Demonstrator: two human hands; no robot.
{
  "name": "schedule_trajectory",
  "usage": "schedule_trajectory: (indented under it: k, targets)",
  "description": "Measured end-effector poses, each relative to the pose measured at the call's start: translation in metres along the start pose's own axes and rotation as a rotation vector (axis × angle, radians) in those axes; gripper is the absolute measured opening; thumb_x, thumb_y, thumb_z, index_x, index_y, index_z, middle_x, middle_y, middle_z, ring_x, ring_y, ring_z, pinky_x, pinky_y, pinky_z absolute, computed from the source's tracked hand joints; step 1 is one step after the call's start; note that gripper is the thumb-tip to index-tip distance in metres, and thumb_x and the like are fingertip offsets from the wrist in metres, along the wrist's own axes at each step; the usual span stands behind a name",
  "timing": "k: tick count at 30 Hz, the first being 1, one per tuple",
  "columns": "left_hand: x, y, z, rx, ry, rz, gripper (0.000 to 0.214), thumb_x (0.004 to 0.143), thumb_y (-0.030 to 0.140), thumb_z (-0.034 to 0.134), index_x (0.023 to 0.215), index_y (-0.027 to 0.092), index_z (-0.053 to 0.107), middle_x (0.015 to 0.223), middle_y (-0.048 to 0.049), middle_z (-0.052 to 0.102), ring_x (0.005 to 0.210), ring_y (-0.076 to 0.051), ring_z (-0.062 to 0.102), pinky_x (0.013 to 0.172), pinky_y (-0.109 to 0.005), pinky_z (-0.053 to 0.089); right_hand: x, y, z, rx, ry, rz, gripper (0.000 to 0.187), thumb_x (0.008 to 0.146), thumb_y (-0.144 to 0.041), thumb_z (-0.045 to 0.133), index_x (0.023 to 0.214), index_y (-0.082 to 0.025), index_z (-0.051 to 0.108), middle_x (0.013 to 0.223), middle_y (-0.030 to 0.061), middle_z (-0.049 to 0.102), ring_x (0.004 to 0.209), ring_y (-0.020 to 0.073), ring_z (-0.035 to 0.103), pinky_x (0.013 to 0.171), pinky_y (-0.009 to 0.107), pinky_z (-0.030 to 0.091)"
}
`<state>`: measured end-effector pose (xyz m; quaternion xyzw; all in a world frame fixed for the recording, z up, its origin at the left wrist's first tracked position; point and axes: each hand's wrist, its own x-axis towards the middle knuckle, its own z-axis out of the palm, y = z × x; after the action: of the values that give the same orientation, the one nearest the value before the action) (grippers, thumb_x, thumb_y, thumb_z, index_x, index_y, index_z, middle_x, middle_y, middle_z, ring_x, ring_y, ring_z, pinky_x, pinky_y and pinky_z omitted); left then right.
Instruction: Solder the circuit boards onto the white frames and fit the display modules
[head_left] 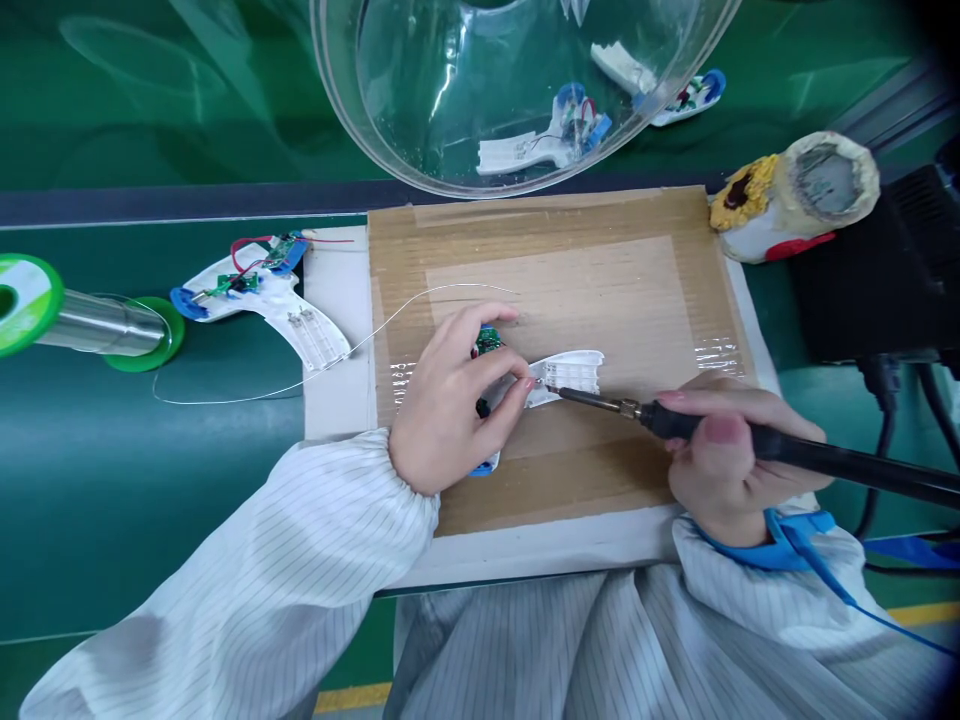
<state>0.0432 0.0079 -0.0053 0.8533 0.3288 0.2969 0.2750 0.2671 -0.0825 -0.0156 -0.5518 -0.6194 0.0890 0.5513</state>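
Observation:
My left hand is closed around a white plastic assembly with a small green circuit board, pressing it onto a taped cardboard work pad. My right hand grips a black soldering iron like a pen. Its metal tip touches the assembly just beside my left fingertips. A thin solder wire curves from the left across the pad toward my left hand.
A solder spool lies at the far left. Another white assembly with red wires rests on the green mat. A clear dome hangs over the conveyor with more assemblies. An iron stand with sponge sits right; a blue wrist strap circles my right wrist.

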Motion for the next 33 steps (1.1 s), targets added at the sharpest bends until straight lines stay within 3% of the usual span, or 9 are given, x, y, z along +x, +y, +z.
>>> schedule_trajectory:
  k: [3, 5, 8, 9, 11, 15, 19, 24, 33]
  targets:
    - [0.0, 0.0, 0.0, 0.0, 0.001, -0.002, 0.012, 0.096, 0.013, 0.062, 0.089, 0.015, 0.072, 0.134, -0.0176, 0.058, 0.127, -0.029, 0.057, 0.109, -0.044, 0.044, 0.001, 0.0, 0.006, 0.039, 0.256, -0.056, 0.026, 0.103, -0.045, 0.059, 0.098, -0.03, 0.08, 0.061, -0.002, 0.06, 0.042, 0.0149, 0.05, 0.041, 0.034, 0.036]
    - [-0.001, -0.001, 0.0, 0.001, 0.003, -0.003, 0.012, 0.096, 0.013, 0.062, 0.09, 0.016, 0.072, 0.135, -0.0169, 0.058, 0.128, -0.028, 0.056, 0.11, -0.045, 0.044, 0.002, 0.0, 0.008, 0.055, 0.284, 0.006, 0.028, 0.103, -0.05, 0.059, 0.107, -0.032, 0.079, 0.073, -0.0012, 0.067, 0.042, 0.0125, 0.052, 0.039, 0.032, 0.036]
    - [-0.001, -0.001, 0.0, 0.001, 0.005, -0.002, 0.012, 0.096, 0.012, 0.062, 0.089, 0.016, 0.071, 0.135, -0.017, 0.058, 0.129, -0.028, 0.056, 0.11, -0.045, 0.044, 0.002, -0.001, 0.008, 0.015, 0.105, 0.089, 0.026, 0.104, -0.038, 0.06, 0.128, -0.035, 0.07, 0.099, 0.0004, 0.077, 0.061, 0.0159, 0.071, 0.053, 0.032, 0.055]
    - [-0.001, -0.001, 0.0, 0.0, 0.005, -0.002, 0.013, 0.096, 0.012, 0.061, 0.089, 0.016, 0.071, 0.135, -0.0171, 0.058, 0.129, -0.028, 0.056, 0.11, -0.045, 0.044, 0.003, -0.001, 0.007, -0.021, 0.017, 0.09, 0.029, 0.104, -0.031, 0.061, 0.132, -0.035, 0.067, 0.104, 0.0003, 0.079, 0.076, 0.0188, 0.077, 0.068, 0.034, 0.061]
    - [-0.001, -0.001, 0.0, 0.0, 0.002, -0.004, 0.013, 0.095, 0.012, 0.061, 0.089, 0.016, 0.071, 0.135, -0.0171, 0.058, 0.129, -0.028, 0.056, 0.111, -0.045, 0.044, 0.004, -0.002, 0.008, -0.099, -0.146, 0.064, 0.039, 0.099, -0.018, 0.067, 0.135, -0.033, 0.064, 0.114, 0.0005, 0.08, 0.107, 0.0218, 0.077, 0.096, 0.037, 0.061]
    - [-0.002, 0.0, 0.002, 0.002, 0.0, -0.019, 0.013, 0.096, 0.011, 0.06, 0.09, 0.017, 0.07, 0.136, -0.0164, 0.058, 0.129, -0.028, 0.056, 0.111, -0.046, 0.044, 0.008, 0.0, 0.011, -0.194, -0.341, -0.01, 0.05, 0.093, -0.012, 0.074, 0.137, -0.031, 0.06, 0.126, 0.0023, 0.077, 0.115, 0.0202, 0.075, 0.096, 0.031, 0.063]
    - [-0.001, -0.001, -0.001, 0.029, -0.004, 0.003, 0.012, 0.096, 0.011, 0.061, 0.091, 0.016, 0.071, 0.136, -0.0167, 0.058, 0.128, -0.028, 0.057, 0.111, -0.048, 0.046, 0.009, 0.001, 0.014, -0.234, -0.346, -0.067, 0.053, 0.092, -0.01, 0.074, 0.139, -0.03, 0.059, 0.123, 0.0021, 0.078, 0.108, 0.0194, 0.078, 0.091, 0.027, 0.065]
    - [0.005, 0.003, -0.013, 0.213, -0.034, 0.155, 0.014, 0.097, 0.013, 0.063, 0.089, 0.017, 0.074, 0.136, -0.0165, 0.061, 0.14, -0.035, 0.048, 0.115, -0.057, 0.043, 0.009, 0.004, 0.016, -0.19, -0.358, -0.039, 0.049, 0.094, -0.012, 0.073, 0.138, -0.03, 0.06, 0.122, 0.0011, 0.079, 0.102, 0.0167, 0.079, 0.094, 0.025, 0.064]
    - [0.004, 0.002, 0.003, 0.11, 0.088, 0.045, 0.013, 0.096, 0.014, 0.061, 0.087, 0.021, 0.067, 0.136, -0.0119, 0.063, 0.136, -0.031, 0.051, 0.117, -0.06, 0.041, 0.006, 0.003, 0.014, -0.086, -0.329, -0.024, 0.043, 0.098, -0.015, 0.068, 0.137, -0.032, 0.062, 0.124, 0.0021, 0.078, 0.111, 0.0195, 0.077, 0.096, 0.032, 0.064]
